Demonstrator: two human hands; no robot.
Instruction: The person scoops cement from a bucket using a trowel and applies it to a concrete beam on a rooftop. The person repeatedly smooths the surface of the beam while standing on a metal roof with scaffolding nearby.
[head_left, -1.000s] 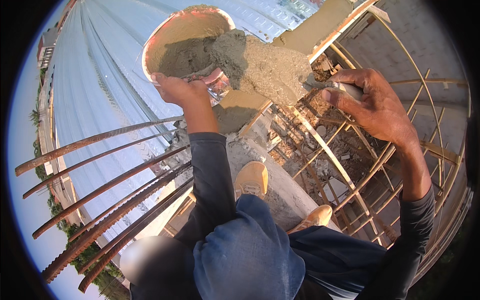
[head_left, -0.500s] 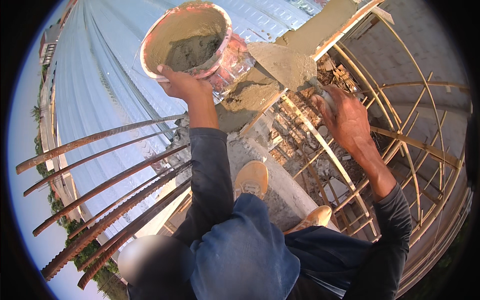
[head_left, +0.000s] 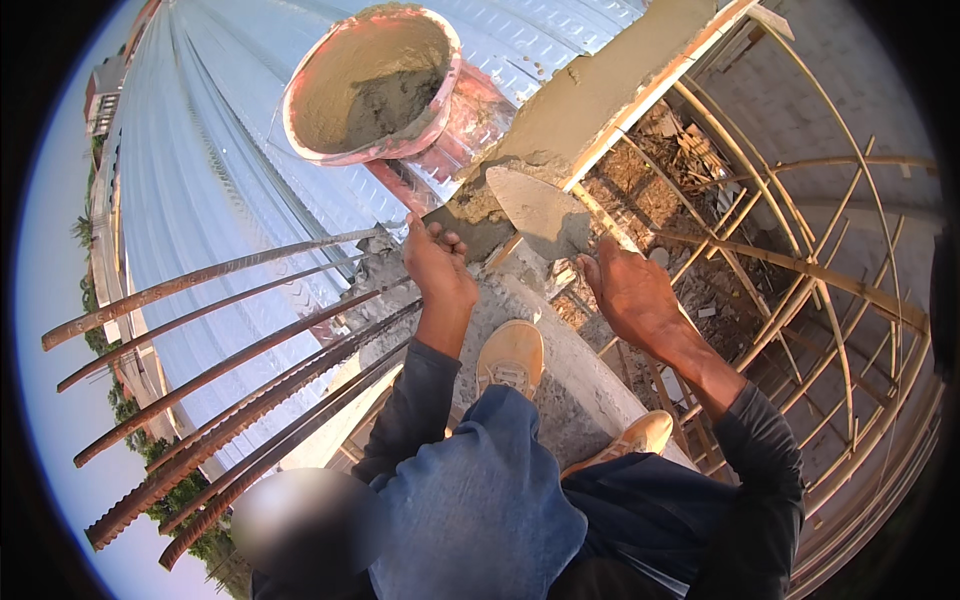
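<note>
My right hand (head_left: 640,305) is closed round the handle of a pointed trowel (head_left: 540,212), its blade grey with wet mortar. The blade lies over the near end of a wooden form filled with wet mortar (head_left: 590,95). My left hand (head_left: 442,270) holds nothing visible, fingers loosely curled and apart, close to that end of the form. Beyond it, a red, mortar-smeared bucket (head_left: 472,115) stands tilted beside the form, part full of mortar. What the bucket rests on is partly hidden.
Several rusty rebar rods (head_left: 215,385) stick out on the left, near my left forearm. A corrugated metal roof (head_left: 210,170) spreads beyond them. On the right, bamboo scaffolding (head_left: 800,270) stands over a drop with rubble (head_left: 650,170). My shoes are on a concrete ledge (head_left: 575,360).
My left hand has let go of the bucket rim and come down toward me. My right hand has drawn the trowel nearer, down and to the left. The bucket stays almost in place.
</note>
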